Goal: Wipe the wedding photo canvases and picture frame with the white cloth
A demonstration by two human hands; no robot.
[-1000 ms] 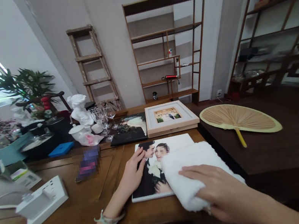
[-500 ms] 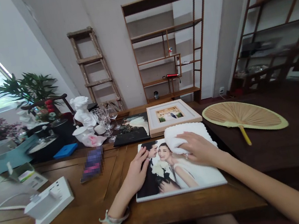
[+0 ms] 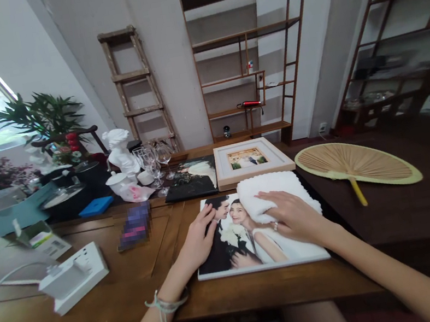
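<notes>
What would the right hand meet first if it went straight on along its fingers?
Beyond the white towel under it, the right hand would probably meet the framed picture first, near its left front corner; depth is hard to judge.

a thin, white-edged photo panel (image 3: 256, 251) lies flat and face up on a wooden table (image 3: 127, 301), its lower edge close to and roughly parallel with the table's near edge. the glossy portrait shows a couple close together, one in a dark suit, the other in white, with pale flowers between them. a fluffy white towel (image 3: 302, 187), bunched and folded over on its left, rests across the panel's upper right part.
</notes>
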